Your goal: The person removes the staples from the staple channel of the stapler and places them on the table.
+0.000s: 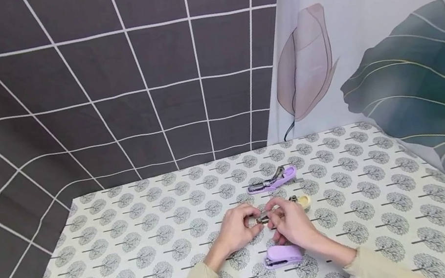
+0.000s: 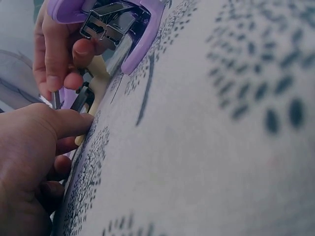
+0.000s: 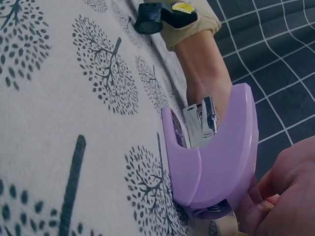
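Observation:
A cream stapler (image 1: pixel 303 201) lies opened on the cloth between the two hands, its metal magazine toward the left. My left hand (image 1: pixel 237 228) curves thumb and index finger about its front end; in the left wrist view this index finger lies against the cream stapler (image 2: pixel 101 73). Above the magazine, my right hand (image 1: pixel 292 221) pinches a small grey metal strip (image 2: pixel 56 100) between its fingertips. The strip's lower end meets the left hand, and its exact kind cannot be told. The right fingers partly cover the cream stapler in the head view.
A closed purple stapler (image 1: pixel 284 254) stands nearer the body, just below the right hand. Farther back, another purple stapler (image 1: pixel 272 181) lies opened out. The table has a tree-print cloth (image 1: pixel 157 250); a dark gridded curtain (image 1: pixel 164 60) hangs behind it.

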Motion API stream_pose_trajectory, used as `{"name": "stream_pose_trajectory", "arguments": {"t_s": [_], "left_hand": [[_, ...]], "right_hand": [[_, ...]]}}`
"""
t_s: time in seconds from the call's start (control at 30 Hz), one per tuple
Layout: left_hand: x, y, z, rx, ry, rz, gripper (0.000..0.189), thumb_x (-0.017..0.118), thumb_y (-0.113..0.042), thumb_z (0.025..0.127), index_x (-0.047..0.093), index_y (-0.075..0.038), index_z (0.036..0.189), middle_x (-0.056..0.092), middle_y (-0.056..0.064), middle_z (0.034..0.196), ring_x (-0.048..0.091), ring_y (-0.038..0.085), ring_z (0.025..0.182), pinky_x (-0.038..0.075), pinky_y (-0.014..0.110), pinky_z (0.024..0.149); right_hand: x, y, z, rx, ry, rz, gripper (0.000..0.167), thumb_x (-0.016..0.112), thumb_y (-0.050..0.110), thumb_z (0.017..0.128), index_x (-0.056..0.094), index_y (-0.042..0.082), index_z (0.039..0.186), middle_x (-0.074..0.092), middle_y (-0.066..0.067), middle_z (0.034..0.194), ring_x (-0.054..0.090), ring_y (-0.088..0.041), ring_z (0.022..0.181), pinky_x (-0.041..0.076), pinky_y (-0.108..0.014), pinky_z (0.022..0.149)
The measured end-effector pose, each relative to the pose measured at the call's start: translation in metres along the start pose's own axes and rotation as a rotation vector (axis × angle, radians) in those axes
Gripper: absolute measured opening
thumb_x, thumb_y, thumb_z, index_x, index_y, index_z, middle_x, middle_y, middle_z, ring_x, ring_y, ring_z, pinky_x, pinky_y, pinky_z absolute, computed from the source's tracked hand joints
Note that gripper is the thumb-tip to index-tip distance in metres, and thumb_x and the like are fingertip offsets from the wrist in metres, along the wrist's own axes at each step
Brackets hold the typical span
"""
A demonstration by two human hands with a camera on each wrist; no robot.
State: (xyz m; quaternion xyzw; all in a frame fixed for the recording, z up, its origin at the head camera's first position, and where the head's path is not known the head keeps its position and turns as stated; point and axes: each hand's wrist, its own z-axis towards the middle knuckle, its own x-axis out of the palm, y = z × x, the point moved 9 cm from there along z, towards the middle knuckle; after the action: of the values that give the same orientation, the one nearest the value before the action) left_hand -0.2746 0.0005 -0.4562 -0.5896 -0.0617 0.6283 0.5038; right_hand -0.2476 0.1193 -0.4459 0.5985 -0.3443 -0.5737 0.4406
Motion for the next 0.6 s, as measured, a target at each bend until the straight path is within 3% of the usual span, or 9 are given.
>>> {"name": "stream_pose_trajectory", "arguments": {"t_s": [0.23, 0.6], "left_hand": [[0.001, 0.002, 0.0, -0.009, 0.005, -0.008, 0.022, 0.084, -0.009, 0.078, 0.074, -0.009, 0.098, 0.066, -0.005, 0.089, 0.044, 0.001, 0.06, 0.041, 0.019, 0.055], [0.001, 0.002, 0.0, -0.016, 0.008, 0.004, 0.022, 0.084, -0.01, 0.078, 0.074, -0.009, 0.098, 0.066, -0.006, 0.09, 0.045, 0.0, 0.06, 0.041, 0.019, 0.056]], "right_hand": [[-0.01, 0.003, -0.002, 0.02, -0.011, -0.013, 0.013, 0.057, -0.008, 0.095, 0.059, -0.002, 0.108, 0.065, -0.012, 0.07, 0.06, -0.021, 0.044, 0.052, -0.034, 0.041], [-0.024, 0.014, -0.006, -0.003, -0.004, 0.053, 0.016, 0.057, -0.007, 0.096, 0.059, -0.004, 0.111, 0.065, -0.018, 0.074, 0.061, -0.024, 0.046, 0.053, -0.036, 0.043]]}}
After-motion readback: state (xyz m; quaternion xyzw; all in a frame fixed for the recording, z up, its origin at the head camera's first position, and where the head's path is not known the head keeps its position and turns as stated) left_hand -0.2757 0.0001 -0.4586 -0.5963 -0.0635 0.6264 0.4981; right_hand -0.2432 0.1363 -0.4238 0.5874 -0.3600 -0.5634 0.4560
